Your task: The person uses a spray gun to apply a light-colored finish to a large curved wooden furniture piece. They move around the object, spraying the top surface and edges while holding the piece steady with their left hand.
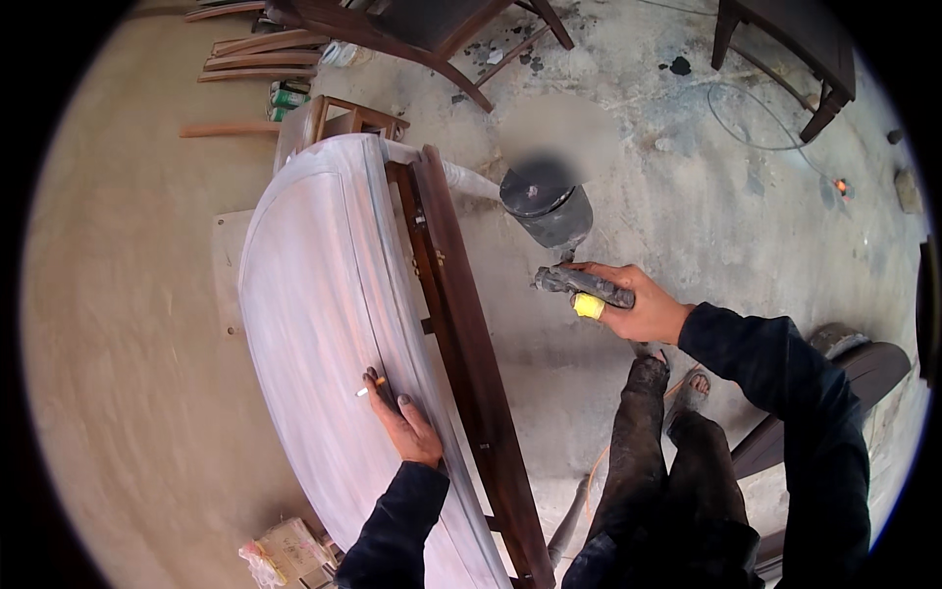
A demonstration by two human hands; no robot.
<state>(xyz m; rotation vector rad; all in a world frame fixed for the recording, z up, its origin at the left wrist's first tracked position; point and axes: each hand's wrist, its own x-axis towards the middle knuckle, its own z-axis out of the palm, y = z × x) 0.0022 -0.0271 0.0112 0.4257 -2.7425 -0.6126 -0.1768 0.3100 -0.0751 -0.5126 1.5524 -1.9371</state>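
Observation:
My right hand is wrapped round the grip of a dark, paint-crusted spray gun. A black cup sits on the gun, its top partly lost in a blurred patch. Something yellow shows at my fingers; whether it is wrapped on a finger or on the gun I cannot tell. On the left, my left hand lies against a long curved wooden panel with a whitish, streaky coat. A cigarette is held between its fingers, which look darkly stained.
A dark brown wooden rail runs along the panel's right side. Dark chairs or tables stand at the far side, with curved wooden pieces at far left. A thin hose loops over the stained floor. A cardboard box lies near left.

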